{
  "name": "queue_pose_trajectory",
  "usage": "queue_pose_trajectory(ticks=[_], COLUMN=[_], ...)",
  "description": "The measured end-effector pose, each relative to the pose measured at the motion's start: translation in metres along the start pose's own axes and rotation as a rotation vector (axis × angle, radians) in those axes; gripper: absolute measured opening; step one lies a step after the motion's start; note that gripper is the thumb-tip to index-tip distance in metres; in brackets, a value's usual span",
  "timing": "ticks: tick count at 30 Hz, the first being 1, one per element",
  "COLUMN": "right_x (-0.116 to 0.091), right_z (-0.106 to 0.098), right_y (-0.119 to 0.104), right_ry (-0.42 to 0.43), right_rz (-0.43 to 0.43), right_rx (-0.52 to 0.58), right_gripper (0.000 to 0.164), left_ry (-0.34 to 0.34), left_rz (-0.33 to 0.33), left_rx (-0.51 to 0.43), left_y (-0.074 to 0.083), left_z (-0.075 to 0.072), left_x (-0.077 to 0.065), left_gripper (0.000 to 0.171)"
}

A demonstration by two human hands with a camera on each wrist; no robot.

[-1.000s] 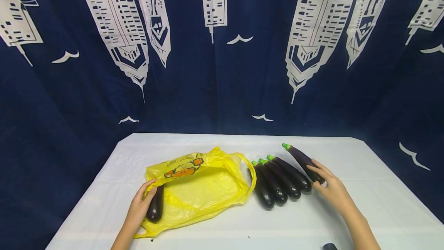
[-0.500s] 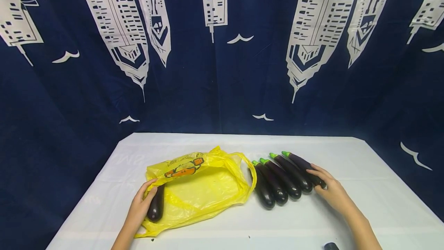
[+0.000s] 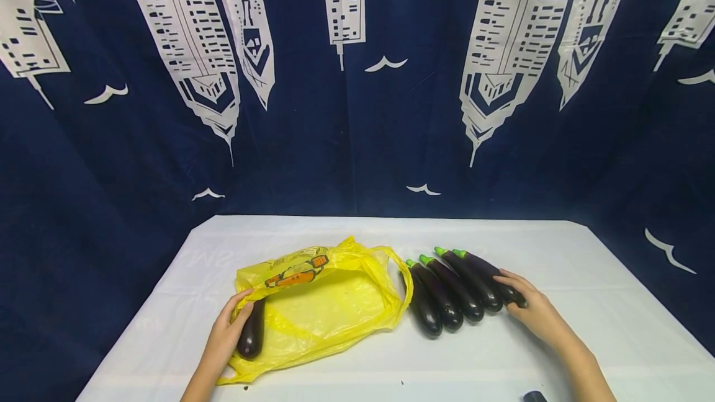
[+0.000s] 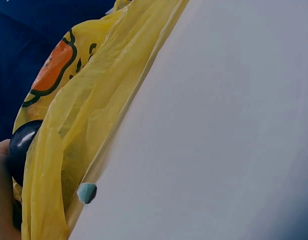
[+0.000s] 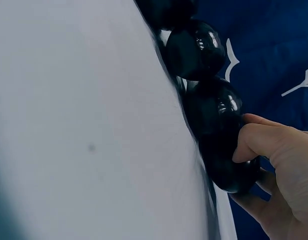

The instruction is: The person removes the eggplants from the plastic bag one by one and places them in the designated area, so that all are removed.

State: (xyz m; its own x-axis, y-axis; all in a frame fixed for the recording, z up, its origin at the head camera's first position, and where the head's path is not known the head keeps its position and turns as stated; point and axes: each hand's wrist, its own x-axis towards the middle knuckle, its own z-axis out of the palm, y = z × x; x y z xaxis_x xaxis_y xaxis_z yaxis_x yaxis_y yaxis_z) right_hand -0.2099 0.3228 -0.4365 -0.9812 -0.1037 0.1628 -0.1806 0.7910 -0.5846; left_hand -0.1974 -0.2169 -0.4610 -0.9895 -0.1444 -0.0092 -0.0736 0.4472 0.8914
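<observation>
In the head view my left hand (image 3: 223, 326) grips the left edge of a yellow plastic bag (image 3: 335, 309) that lies on its side, its mouth facing me. A dark purple eggplant (image 3: 251, 334) sticks out of the bag's left end, right beside my left thumb; the bag covers its upper end. My right hand (image 3: 539, 312) holds the thick end of the rightmost eggplant (image 3: 487, 268), thumb on one side and fingers on the other. That eggplant lies against a row of several more eggplants (image 3: 427, 312) with green stems pointing away from me.
A white cloth covers the table (image 3: 357, 371), and a navy curtain (image 3: 346, 141) with white building prints hangs behind it. A small dark object (image 3: 534, 396) shows at the bottom edge, near my right forearm. The row's left end touches the bag's handle.
My right hand has brought the rightmost eggplant's stem end left and nearer, so it now lies against the row. The row's rightmost eggplant has shifted slightly. The left hand and bag have stayed still.
</observation>
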Motion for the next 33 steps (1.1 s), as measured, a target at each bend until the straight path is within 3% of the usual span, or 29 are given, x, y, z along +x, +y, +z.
queue_pose_trajectory(ticks=[16, 33], right_x=[0.0, -0.004], right_z=[-0.008, -0.007], right_y=[-0.007, -0.05], right_ry=[-0.032, 0.077], right_rz=[-0.024, -0.249], right_rx=[0.019, -0.043], right_gripper=[0.055, 0.042], left_ry=[-0.001, 0.006], left_rz=[0.011, 0.005], left_rx=[-0.01, 0.014], left_y=[-0.001, -0.001], left_z=[0.0, 0.0], left_x=[0.0, 0.001], left_gripper=[0.055, 0.056])
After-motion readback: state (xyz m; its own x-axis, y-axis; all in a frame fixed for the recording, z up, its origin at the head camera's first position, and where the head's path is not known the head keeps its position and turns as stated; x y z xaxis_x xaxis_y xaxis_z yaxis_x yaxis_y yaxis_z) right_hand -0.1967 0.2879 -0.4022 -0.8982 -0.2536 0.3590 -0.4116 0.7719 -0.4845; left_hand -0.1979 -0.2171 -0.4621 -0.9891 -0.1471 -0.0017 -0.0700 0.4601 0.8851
